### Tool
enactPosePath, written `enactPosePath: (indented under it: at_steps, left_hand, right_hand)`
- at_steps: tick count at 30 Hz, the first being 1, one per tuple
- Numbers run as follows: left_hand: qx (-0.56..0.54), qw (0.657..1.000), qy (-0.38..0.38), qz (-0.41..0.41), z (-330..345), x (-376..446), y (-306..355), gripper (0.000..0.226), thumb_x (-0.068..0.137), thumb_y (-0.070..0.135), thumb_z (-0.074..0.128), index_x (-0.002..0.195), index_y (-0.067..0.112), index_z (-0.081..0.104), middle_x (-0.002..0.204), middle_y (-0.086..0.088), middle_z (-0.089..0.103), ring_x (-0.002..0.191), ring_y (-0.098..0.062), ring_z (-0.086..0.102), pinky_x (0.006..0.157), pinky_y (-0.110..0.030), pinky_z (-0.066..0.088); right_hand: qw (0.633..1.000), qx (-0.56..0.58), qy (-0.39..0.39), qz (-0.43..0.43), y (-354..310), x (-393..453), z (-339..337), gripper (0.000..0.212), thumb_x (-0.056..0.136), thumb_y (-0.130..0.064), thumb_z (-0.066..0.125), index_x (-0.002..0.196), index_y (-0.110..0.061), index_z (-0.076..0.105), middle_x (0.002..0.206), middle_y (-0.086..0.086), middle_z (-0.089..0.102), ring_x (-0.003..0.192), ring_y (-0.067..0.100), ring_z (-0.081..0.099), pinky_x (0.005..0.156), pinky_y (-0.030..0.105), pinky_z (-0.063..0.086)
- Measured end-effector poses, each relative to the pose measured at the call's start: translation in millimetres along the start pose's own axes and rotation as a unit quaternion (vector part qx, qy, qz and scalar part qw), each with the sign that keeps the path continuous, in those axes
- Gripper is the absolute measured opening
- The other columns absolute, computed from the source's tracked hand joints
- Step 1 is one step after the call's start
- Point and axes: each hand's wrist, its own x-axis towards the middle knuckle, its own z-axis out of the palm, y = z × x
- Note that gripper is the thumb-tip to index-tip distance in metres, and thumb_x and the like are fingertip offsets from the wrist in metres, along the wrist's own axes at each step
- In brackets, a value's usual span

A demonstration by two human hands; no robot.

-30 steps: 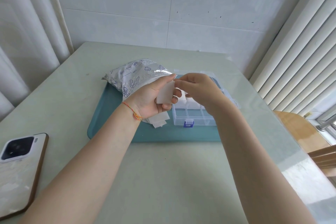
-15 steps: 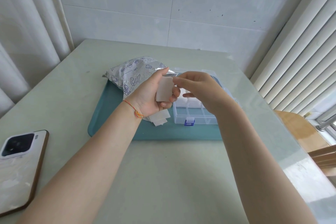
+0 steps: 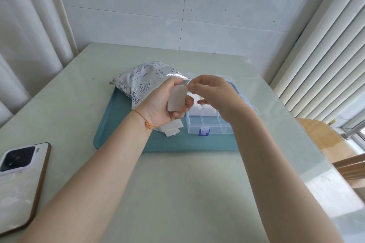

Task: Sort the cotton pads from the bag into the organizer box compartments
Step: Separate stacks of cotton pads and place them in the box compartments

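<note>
hidden stuff: our right forearm covers the right side of the organizer box [image 3: 205, 124], so we can't count all its compartments. The far end of the box sits behind both hands too.
box contents: we see white pads [image 3: 194, 104] in a middle compartment behind the fingers, but how many is hard to make out. The 3 front cells nearest us look clear.
bag: the silver printed bag [image 3: 144, 83] lies on the left half of the teal tray [image 3: 110, 128], its mouth end hidden behind our left hand.
loose pads: a few white pads [image 3: 171, 128] poke out on the tray under our left wrist, partly covered.
cut off: the phone [image 3: 19, 179] at the left edge is cropped by the frame.
left hand [image 3: 164, 104]: fingers curled round a small stack of cotton pads [image 3: 176, 97], held upright above the tray, just left of the box.
right hand [image 3: 213, 94]: thumb and forefinger pinch the top edge of that stack, other fingers loosely curled.
wrist: orange string bracelet [image 3: 145, 119] on our left one.
</note>
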Motion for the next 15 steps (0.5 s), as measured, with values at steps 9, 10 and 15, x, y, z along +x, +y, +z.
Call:
enactPosePath:
  at_steps: [9, 10, 15]
  left_hand:
    - [-0.004, 1.000, -0.002, 0.005, 1.2, -1.1, 0.1, 0.032, 0.098, 0.037, 0.037, 0.087, 0.015, 0.058, 0.062, -0.008, 0.057, 0.051, -0.018, 0.046, 0.038, -0.018, 0.027]
    - [-0.005, 1.000, -0.004, 0.006, 1.0, -1.0, 0.2, 0.033, 0.098, 0.038, 0.038, 0.087, 0.015, 0.059, 0.062, -0.008, 0.057, 0.051, -0.018, 0.046, 0.038, -0.018, 0.026]
    - [-0.002, 1.000, -0.009, 0.004, 0.0, 0.0, 0.0, 0.036, 0.098, 0.041, 0.037, 0.093, 0.014, 0.061, 0.061, -0.007, 0.055, 0.051, -0.017, 0.044, 0.038, -0.019, 0.028]
  right_hand:
    - [0.997, 0.071, -0.001, 0.015, 1.1, 1.1, 0.6, 0.005, 0.087, -0.016, 0.064, 0.083, -0.015, 0.067, 0.089, 0.003, 0.063, 0.090, 0.016, 0.059, 0.088, 0.039, 0.052]
    - [0.995, 0.099, -0.009, 0.029, 1.5, 1.2, 1.1, 0.005, 0.088, -0.015, 0.063, 0.085, -0.014, 0.067, 0.090, 0.003, 0.065, 0.092, 0.016, 0.061, 0.089, 0.039, 0.052]
    - [0.991, 0.124, 0.028, 0.044, 1.3, 1.7, 6.6, 0.009, 0.089, -0.013, 0.058, 0.083, -0.013, 0.064, 0.081, -0.004, 0.068, 0.089, 0.014, 0.063, 0.084, 0.035, 0.050]
